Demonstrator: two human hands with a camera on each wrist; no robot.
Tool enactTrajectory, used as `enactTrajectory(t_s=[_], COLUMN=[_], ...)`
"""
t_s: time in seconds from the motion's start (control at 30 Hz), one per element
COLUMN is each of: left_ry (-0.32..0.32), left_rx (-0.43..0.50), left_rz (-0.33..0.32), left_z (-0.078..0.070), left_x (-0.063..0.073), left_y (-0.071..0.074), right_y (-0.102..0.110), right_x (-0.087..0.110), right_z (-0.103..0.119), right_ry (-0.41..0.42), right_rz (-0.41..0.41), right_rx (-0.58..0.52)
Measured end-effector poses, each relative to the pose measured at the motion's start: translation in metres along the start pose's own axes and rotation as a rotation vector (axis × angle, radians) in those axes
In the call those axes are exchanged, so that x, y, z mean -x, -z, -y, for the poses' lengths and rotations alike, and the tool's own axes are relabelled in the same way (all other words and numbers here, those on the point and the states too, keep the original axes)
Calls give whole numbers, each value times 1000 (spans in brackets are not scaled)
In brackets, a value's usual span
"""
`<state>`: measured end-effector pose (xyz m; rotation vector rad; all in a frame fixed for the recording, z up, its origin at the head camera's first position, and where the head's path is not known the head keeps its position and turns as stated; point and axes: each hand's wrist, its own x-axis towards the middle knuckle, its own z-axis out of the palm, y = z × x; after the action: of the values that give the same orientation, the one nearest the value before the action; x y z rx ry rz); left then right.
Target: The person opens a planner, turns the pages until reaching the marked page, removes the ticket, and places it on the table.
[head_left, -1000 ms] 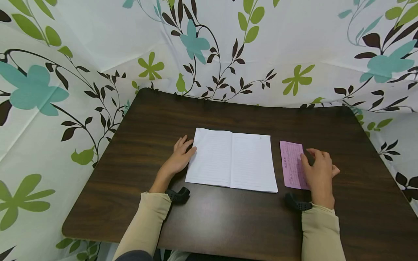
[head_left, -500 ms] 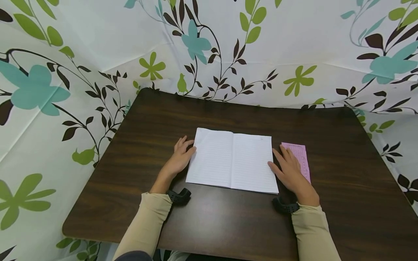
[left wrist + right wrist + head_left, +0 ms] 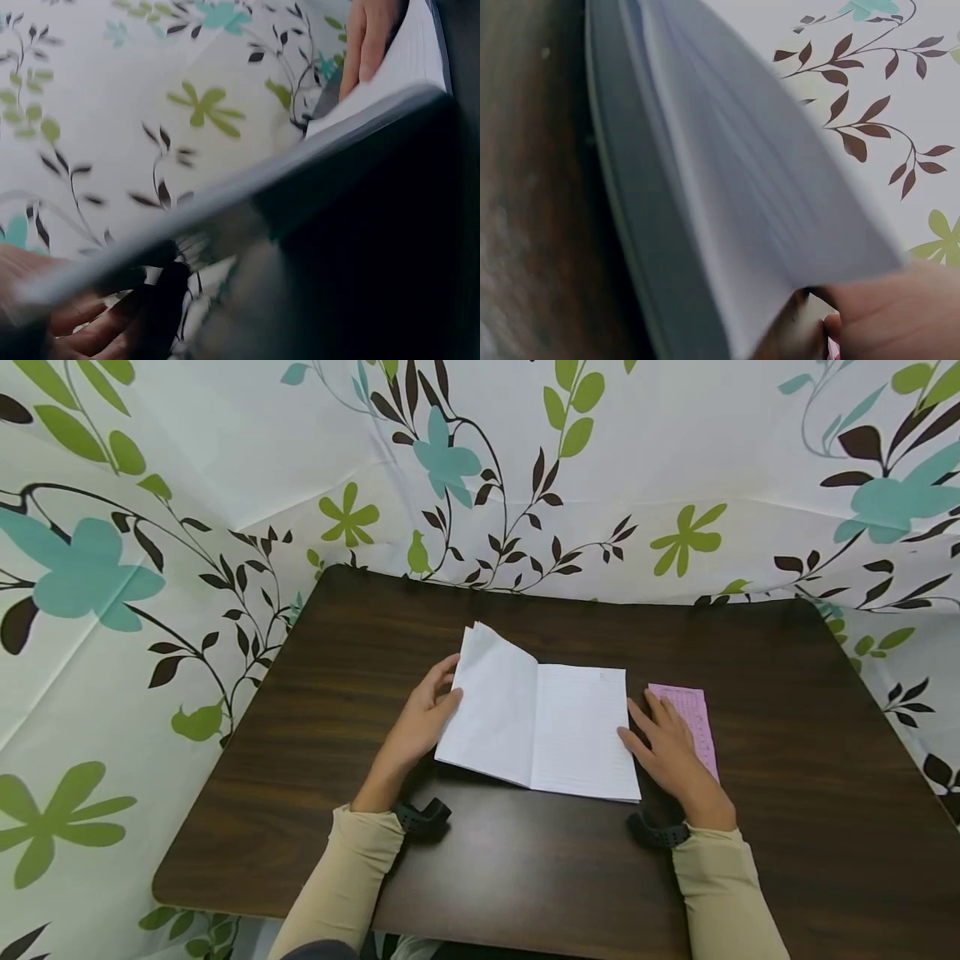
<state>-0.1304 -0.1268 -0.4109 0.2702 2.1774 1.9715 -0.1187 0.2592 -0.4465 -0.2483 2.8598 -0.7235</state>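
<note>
A notebook (image 3: 585,735) with lined pages lies open on the dark table. Its left half is raised and tilts up toward the spine, while the right half stays flat. My left hand (image 3: 427,710) grips the outer edge of that raised half, thumb on the near face; in the left wrist view, the fingers (image 3: 97,326) curl behind the edge. Along the notebook's right edge rests my right hand (image 3: 663,743), fingers extended. That hand partly covers a pink printed slip (image 3: 697,722). In the right wrist view the pages (image 3: 757,150) fan up beside the hand (image 3: 900,307).
The wood-grain table (image 3: 525,868) reaches back to a white curtain (image 3: 600,468) printed with leaves and flowers. Black wrist cameras, one on the left wrist (image 3: 423,817) and one on the right wrist (image 3: 656,832), sit close above the tabletop.
My right hand has moved left from the pink slip to the notebook's right edge. My left hand has taken hold of the notebook's left half and lifted it off the table.
</note>
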Motion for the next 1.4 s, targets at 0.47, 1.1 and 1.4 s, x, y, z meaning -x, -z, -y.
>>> enactTrajectory(t_s=[0.47, 1.1, 1.4], left_ry=[-59, 116, 54], left_rx=[-449, -1140, -1411], left_rz=[102, 135, 51], left_z=[-73, -44, -20], left_x=[-35, -70, -66], left_y=[-103, -228, -253], right_y=[0, 22, 16], right_x=[0, -3, 0], right_z=[2, -9, -12], right_ry=[7, 64, 27], right_rz=[-7, -127, -163], right_rx=[14, -425, -496])
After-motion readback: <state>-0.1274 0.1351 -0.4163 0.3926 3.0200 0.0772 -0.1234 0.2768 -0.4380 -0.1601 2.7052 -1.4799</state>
